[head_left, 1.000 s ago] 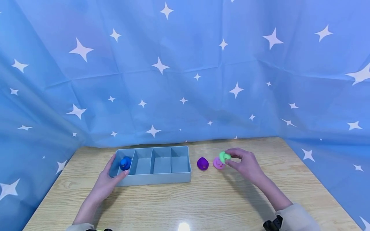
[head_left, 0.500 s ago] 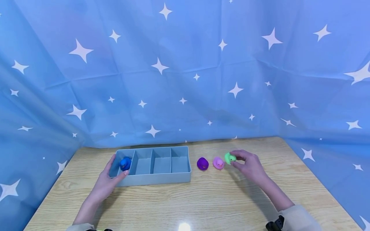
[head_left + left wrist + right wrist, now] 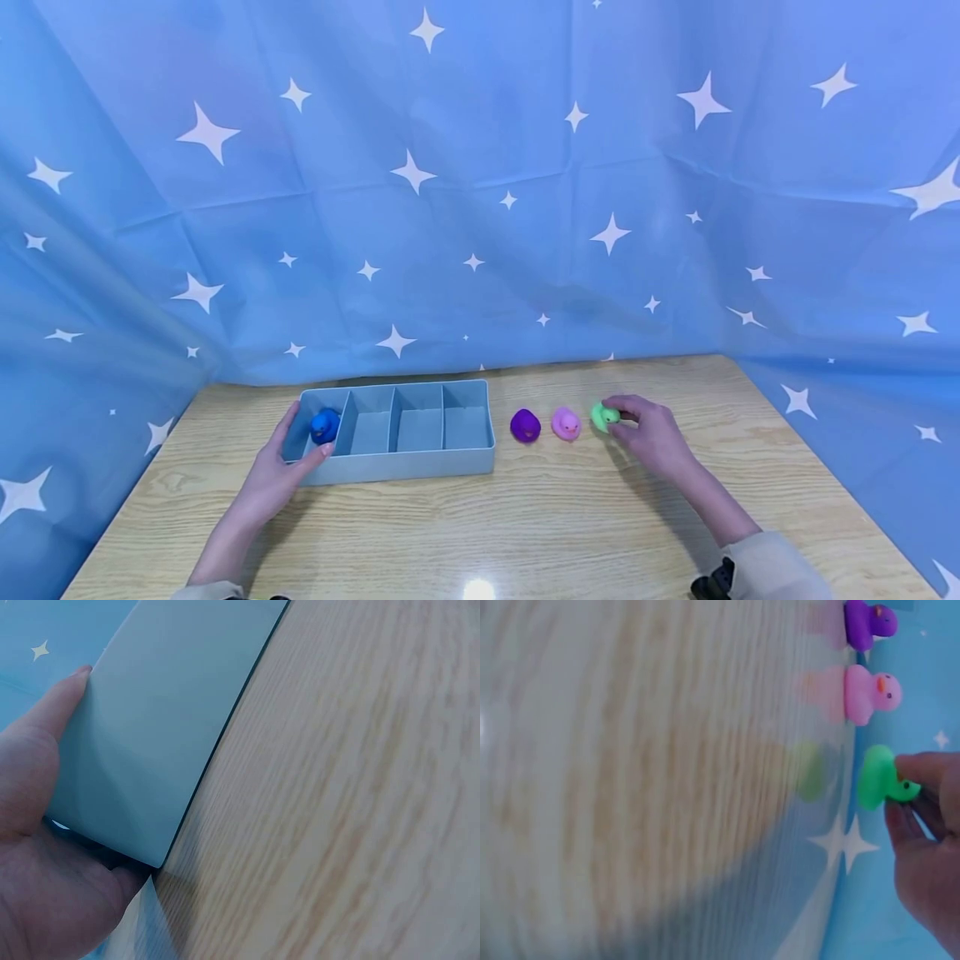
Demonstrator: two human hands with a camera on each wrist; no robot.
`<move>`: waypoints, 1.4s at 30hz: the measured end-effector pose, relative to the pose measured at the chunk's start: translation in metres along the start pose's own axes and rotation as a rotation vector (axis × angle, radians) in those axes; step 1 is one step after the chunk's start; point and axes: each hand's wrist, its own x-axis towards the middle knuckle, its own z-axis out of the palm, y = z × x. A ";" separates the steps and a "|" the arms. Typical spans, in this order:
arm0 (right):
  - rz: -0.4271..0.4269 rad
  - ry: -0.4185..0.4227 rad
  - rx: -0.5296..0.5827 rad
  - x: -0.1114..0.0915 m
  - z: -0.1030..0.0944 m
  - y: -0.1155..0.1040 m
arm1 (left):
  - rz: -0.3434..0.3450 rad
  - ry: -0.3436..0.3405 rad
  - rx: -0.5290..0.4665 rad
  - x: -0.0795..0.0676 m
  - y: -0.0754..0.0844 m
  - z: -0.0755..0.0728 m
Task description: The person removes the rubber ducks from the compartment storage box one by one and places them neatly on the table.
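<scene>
My right hand (image 3: 651, 433) pinches a green rubber duck (image 3: 603, 417) between thumb and fingers, low over the table. In the right wrist view the green duck (image 3: 879, 780) shows a gap to its reflection on the tabletop. A pink rubber duck (image 3: 566, 424) and a purple rubber duck (image 3: 525, 426) stand in a row to its left. At the left, my left hand (image 3: 273, 471) grips the end of a grey-blue divided box (image 3: 405, 463), thumb over the front wall and fingers at the left side. Inside the leftmost compartment sits a blue rubber duck (image 3: 325, 425).
Dividers (image 3: 393, 419) split the box into several compartments in a row. The wood-grain table (image 3: 480, 533) reaches back to a blue curtain (image 3: 480, 250) with white stars, which also hangs along both sides.
My right hand has carried the green duck rightward and down, from over the pink duck to beside it. The left hand and the box have stayed in place.
</scene>
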 end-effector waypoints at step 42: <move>-0.024 -0.053 -0.041 -0.003 0.006 0.011 | 0.008 0.000 -0.002 0.000 0.001 0.000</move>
